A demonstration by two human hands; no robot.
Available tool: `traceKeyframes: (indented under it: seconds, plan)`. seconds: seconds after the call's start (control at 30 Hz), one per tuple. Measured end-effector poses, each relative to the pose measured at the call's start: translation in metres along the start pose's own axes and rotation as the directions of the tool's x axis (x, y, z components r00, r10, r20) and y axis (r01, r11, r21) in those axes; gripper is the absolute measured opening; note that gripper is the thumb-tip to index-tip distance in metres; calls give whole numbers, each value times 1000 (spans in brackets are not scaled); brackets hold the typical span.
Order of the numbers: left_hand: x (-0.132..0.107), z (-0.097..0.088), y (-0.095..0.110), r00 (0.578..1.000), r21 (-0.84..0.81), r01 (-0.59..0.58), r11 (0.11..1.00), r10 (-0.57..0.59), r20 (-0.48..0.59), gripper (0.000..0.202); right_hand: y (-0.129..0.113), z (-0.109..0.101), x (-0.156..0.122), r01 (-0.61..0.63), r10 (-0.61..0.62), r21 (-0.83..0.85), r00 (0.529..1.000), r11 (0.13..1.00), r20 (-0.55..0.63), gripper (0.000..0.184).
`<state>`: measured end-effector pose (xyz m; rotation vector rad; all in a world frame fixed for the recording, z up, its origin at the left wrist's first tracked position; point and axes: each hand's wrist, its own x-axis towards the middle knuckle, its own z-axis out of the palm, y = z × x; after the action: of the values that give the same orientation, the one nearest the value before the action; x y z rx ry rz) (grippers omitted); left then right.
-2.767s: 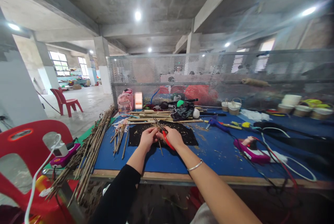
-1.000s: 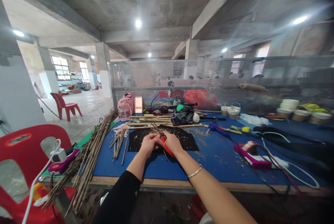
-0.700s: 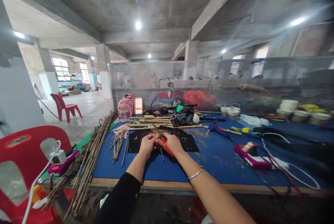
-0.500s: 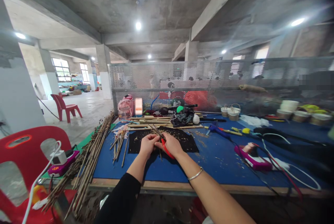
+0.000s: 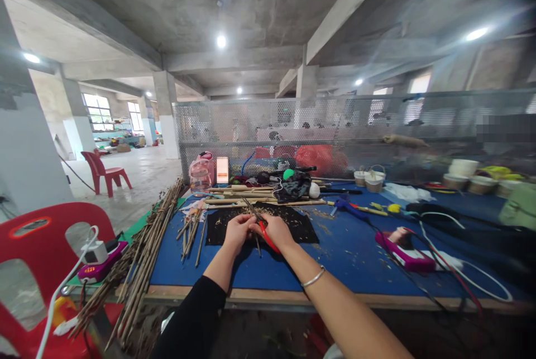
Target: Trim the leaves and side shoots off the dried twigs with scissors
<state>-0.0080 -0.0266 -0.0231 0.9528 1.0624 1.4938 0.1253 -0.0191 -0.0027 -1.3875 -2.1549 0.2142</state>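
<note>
My right hand (image 5: 274, 231) is closed around red-handled scissors (image 5: 268, 239), their dark blades pointing away from me and to the left. Close beside it, my left hand (image 5: 238, 231) is pinched shut on a thin twig (image 5: 258, 247), whose lower end sticks out below the fingers. The exact spot where blades and twig meet is hidden by the fingers. Under both hands lies a black cloth (image 5: 307, 230) strewn with pale shavings. Short cut twigs (image 5: 191, 236) lie just left of the cloth.
Long bundled branches (image 5: 153, 242) hang over the table's left edge by a red chair (image 5: 62, 225). Bamboo poles (image 5: 234, 201) and balls of yarn lie behind the cloth. A purple power strip (image 5: 408, 258) with cables sits right, buckets (image 5: 374, 181) farther back. Mesh panel (image 5: 234, 124) stands behind.
The scissors blades and the twig have shifted slightly between my fingers. Both hands stay in nearly the same place. At the far right, a pale green shape has come further into view.
</note>
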Motion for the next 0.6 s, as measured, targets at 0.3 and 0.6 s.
traceKeyframes:
  seconds: [0.3,0.6]
  plan:
    - [2,-1,0,997,29,-62,998,63,-43,41,5,4,1,71,-72,-15,996,997,-43,56]
    - [3,-2,-2,995,52,-87,995,90,-49,39,4,5,0,64,-64,16,998,998,-23,49]
